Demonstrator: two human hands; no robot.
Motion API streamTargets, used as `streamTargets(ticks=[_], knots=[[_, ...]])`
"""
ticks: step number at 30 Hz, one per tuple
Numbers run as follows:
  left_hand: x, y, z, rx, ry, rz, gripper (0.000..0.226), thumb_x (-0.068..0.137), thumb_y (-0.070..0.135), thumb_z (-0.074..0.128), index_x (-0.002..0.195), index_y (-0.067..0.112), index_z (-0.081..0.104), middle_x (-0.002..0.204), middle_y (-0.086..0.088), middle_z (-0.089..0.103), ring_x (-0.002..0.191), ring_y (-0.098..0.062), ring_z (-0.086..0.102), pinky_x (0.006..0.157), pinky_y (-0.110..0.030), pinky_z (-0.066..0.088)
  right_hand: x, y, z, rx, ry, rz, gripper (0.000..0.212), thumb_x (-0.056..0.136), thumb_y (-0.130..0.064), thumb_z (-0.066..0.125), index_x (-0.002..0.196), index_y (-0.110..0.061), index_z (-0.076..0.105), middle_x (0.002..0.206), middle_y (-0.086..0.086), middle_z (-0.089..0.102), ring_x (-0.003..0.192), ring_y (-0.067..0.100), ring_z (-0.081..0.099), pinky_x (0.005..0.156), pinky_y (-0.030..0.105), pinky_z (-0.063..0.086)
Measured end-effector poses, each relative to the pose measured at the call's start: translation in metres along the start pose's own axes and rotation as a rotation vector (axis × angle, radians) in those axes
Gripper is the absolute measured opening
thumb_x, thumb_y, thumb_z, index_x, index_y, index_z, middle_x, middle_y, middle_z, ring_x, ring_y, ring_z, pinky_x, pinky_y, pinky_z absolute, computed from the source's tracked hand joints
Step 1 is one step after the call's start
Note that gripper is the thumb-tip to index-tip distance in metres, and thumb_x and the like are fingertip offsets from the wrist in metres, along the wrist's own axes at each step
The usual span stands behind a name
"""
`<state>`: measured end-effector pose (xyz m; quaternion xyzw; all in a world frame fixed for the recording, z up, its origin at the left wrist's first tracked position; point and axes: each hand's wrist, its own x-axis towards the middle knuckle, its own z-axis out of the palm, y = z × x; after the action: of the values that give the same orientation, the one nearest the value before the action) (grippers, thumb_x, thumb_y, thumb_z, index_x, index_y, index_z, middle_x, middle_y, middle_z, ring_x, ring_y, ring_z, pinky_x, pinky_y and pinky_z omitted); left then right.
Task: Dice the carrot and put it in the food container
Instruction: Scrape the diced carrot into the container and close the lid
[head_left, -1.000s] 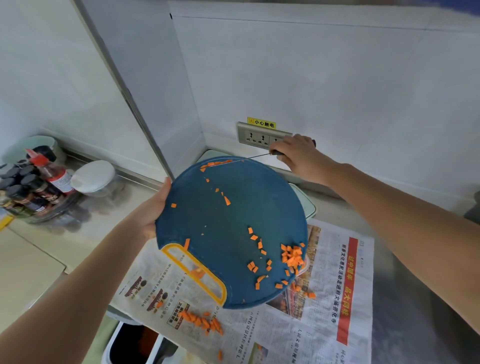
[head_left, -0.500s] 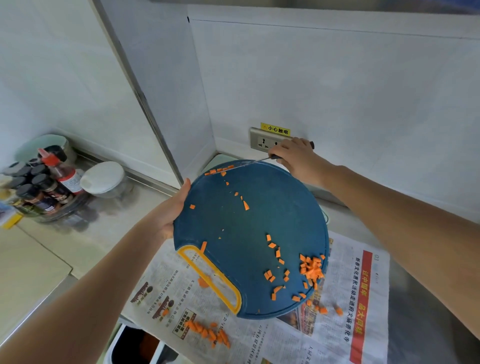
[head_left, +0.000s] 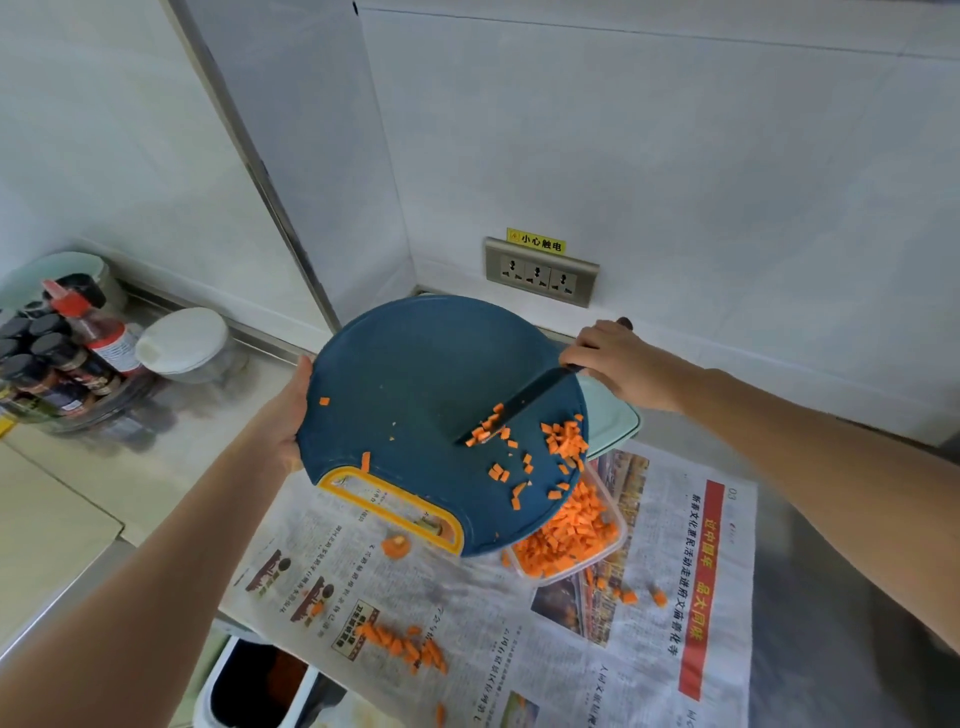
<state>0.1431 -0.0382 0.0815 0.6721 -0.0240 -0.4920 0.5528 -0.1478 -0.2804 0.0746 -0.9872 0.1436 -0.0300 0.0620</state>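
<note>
The left hand (head_left: 283, 421) gripped the left edge of the blue board (head_left: 415, 374) and held it tipped. The right hand (head_left: 618, 364) was curled round the knife (head_left: 519, 402), its blade on the board beside the carrot bits (head_left: 563, 441). The food container (head_left: 620, 522) sat under the board's low right edge, full of carrot.

Newspaper (head_left: 649, 649) lay on the tabletop (head_left: 810, 597) by the front edge. Food container (head_left: 608, 551) sat on it, under the lower right rim of the tilted cutting board (head_left: 415, 395). Carrot dice (head_left: 563, 441) lay on the board's right side, knife (head_left: 519, 402) just left of them. Left hand (head_left: 283, 421) at the board's left rim, right hand (head_left: 618, 364) on the knife behind it. Bottles (head_left: 52, 364) near the left edge. Loose carrot bits (head_left: 405, 644) on the newspaper in front.
</note>
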Motion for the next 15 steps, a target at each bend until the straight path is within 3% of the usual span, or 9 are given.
streamTargets(ticks=[5, 8, 11, 15], knots=[[-0.001, 0.001, -0.014, -0.073, -0.015, 0.018, 0.056, 0.092, 0.067, 0.027, 0.102, 0.026, 0.063, 0.088, -0.003, 0.073, 0.084, -0.023, 0.066, 0.057, -0.037, 0.056, -0.028, 0.002, 0.009, -0.019, -0.049, 0.065, 0.034, 0.094, -0.007, 0.055, 0.127, -0.017, 0.057, 0.113, 0.006, 0.055, 0.106, 0.022, 0.044, 0.092, 0.032, 0.035], [-0.005, 0.001, -0.016, -0.057, 0.035, 0.014, 0.056, 0.091, 0.068, 0.027, 0.099, 0.026, 0.063, 0.081, -0.003, 0.073, 0.084, -0.024, 0.063, 0.054, -0.036, 0.057, -0.042, 0.004, 0.018, -0.007, -0.020, 0.087, 0.034, 0.093, -0.006, 0.057, 0.125, -0.019, 0.058, 0.114, 0.005, 0.056, 0.107, 0.021, 0.046, 0.094, 0.034, 0.037], [-0.007, 0.003, -0.015, -0.072, 0.086, 0.032, 0.054, 0.093, 0.066, 0.027, 0.096, 0.025, 0.061, 0.091, -0.004, 0.067, 0.083, -0.023, 0.061, 0.061, -0.042, 0.048, -0.054, 0.004, 0.025, -0.003, -0.037, 0.118, 0.037, 0.094, -0.008, 0.056, 0.129, -0.020, 0.055, 0.114, 0.003, 0.055, 0.110, 0.021, 0.045, 0.096, 0.031, 0.033], [-0.010, 0.004, -0.014, -0.080, 0.111, 0.058, 0.052, 0.095, 0.064, 0.026, 0.093, 0.025, 0.060, 0.090, -0.003, 0.065, 0.080, -0.021, 0.061, 0.062, -0.040, 0.045, -0.067, 0.000, 0.031, 0.002, -0.069, 0.134, 0.038, 0.096, -0.010, 0.054, 0.132, -0.021, 0.053, 0.114, 0.002, 0.055, 0.110, 0.020, 0.045, 0.097, 0.031, 0.032]])
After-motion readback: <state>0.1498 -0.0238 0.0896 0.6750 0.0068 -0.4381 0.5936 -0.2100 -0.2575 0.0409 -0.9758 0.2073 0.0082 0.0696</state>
